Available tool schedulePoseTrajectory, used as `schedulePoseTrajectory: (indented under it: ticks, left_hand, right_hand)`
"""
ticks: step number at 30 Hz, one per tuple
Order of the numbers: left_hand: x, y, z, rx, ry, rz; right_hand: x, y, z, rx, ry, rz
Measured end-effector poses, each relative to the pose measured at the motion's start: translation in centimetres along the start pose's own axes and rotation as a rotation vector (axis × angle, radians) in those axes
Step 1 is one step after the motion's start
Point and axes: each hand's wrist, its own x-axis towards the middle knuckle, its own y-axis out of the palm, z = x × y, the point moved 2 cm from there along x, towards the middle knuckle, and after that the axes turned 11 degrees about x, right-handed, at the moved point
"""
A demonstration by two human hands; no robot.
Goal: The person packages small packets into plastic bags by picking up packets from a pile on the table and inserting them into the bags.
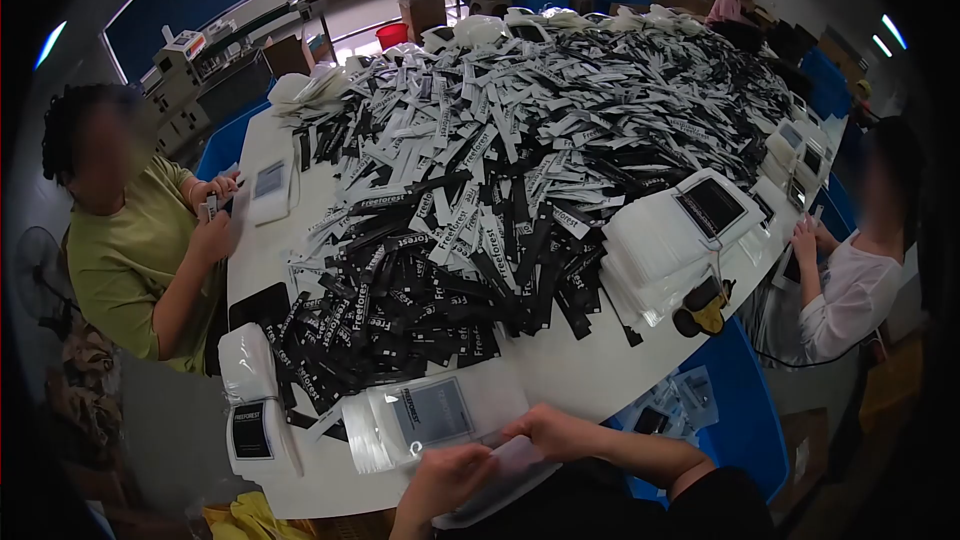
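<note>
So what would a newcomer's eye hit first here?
The huge heap of black and white strips, many printed Freeforest, which covers most of the white table. Then, at bottom centre, the left hand and right hand holding a translucent bag by the table's near edge. A bright blue bin also stands out at lower right.

A heap of packets (470, 180) lies on the counter (580, 370). Before it sits the near bag stack (435, 418), with another stack of bags (256, 402) to its left. A larger bag pile (645, 245) lies at the heap's right; a bin (752, 430) stands below the counter's right edge.
</note>
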Motion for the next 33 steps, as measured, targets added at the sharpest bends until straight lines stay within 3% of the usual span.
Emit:
schedulePoseTrajectory:
  ticks: [1, 3, 6, 10, 12, 13, 15, 16, 18, 19, 23, 25, 29, 30, 31, 33]
  left_hand:
    - [0.0, -0.2, -0.1, 0.005, 0.001, 0.004]
    - [0.0, -0.6, -0.1, 0.093, 0.011, 0.07]
    - [-0.4, -0.3, 0.4, 0.068, -0.046, -0.016]
    - [0.0, 0.3, 0.2, -0.011, 0.01, -0.067]
    - [0.0, 0.0, 0.2, 0.195, 0.025, 0.175]
    - [0.0, 0.0, 0.1, 0.195, 0.021, 0.171]
    - [0.0, -0.7, 0.0, 0.052, 0.074, -0.109]
    - [0.0, -0.9, 0.0, 0.055, 0.073, -0.113]
    - [-0.4, -1.1, 0.1, -0.267, -0.131, -0.248]
    - [-0.5, -0.8, 0.2, -0.271, -0.136, -0.24]
    - [0.2, -0.3, 0.1, -0.198, -0.124, -0.227]
    - [0.1, -0.3, 0.0, -0.109, -0.108, -0.273]
    - [0.7, 0.4, 1.7, -0.235, -0.13, -0.226]
    - [0.6, 0.5, 1.8, -0.296, -0.124, -0.22]
    - [0.8, 0.2, 2.0, -0.157, -0.224, -0.148]
    - [1.4, 0.1, 2.0, -0.125, -0.272, -0.109]
  right_hand:
    - [0.1, -0.1, -0.4, 0.004, -0.004, -0.004]
    - [0.1, -0.3, -1.2, 0.344, 0.011, 0.187]
    - [-0.9, -1.0, 0.1, 0.6, -0.021, 0.213]
    - [0.2, -0.7, -0.1, 0.252, 0.04, 0.173]
    - [0.6, -0.8, 0.0, 0.064, 0.103, 0.258]
    - [0.5, -0.8, 0.0, 0.062, 0.103, 0.264]
    - [0.1, -1.2, 0.4, 0.323, -0.062, -0.015]
    - [0.1, -1.1, 0.9, 0.321, -0.065, -0.01]
    - [-0.5, -1.3, 2.1, 0.434, -0.275, -0.214]
    - [-0.4, -1.0, 1.3, 0.047, -0.26, -0.175]
    - [-0.2, -0.3, 1.2, -0.014, -0.297, -0.239]
    - [-0.2, -0.4, 1.3, 0.069, -0.322, -0.298]
    - [0.3, -1.2, 1.2, 0.134, -0.262, -0.263]
    - [0.7, -1.1, 1.0, 0.293, -0.227, -0.299]
    - [1.0, -0.8, 0.8, 0.454, -0.185, -0.334]
    - [1.6, -0.6, 0.5, 0.504, -0.216, -0.351]
